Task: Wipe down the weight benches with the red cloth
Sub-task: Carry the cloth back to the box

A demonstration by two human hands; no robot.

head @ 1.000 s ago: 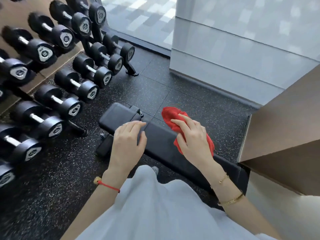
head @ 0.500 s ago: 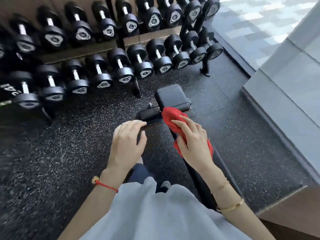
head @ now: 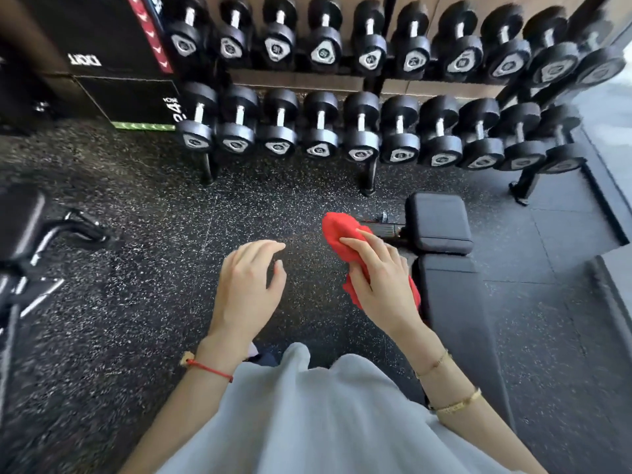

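Note:
My right hand (head: 379,282) holds the red cloth (head: 342,230) in the air, left of the black weight bench (head: 451,295). The cloth sticks out past my fingers and hangs below my palm. The bench lies flat on the floor at the right, its small seat pad (head: 437,224) toward the dumbbell rack. My left hand (head: 246,282) hovers over the bare floor with its fingers loosely bent, and it holds nothing. A second bench (head: 20,224) with a metal frame shows at the left edge.
A two-tier rack of black dumbbells (head: 359,128) runs across the back. Black plyo boxes (head: 113,63) stand at the back left. The floor (head: 136,268) is speckled black rubber. A grey raised ledge (head: 612,268) runs along the right edge.
The view has swung left: the bench now lies to the right of both hands. My left hand has come off the bench and the cloth is lifted off the pad.

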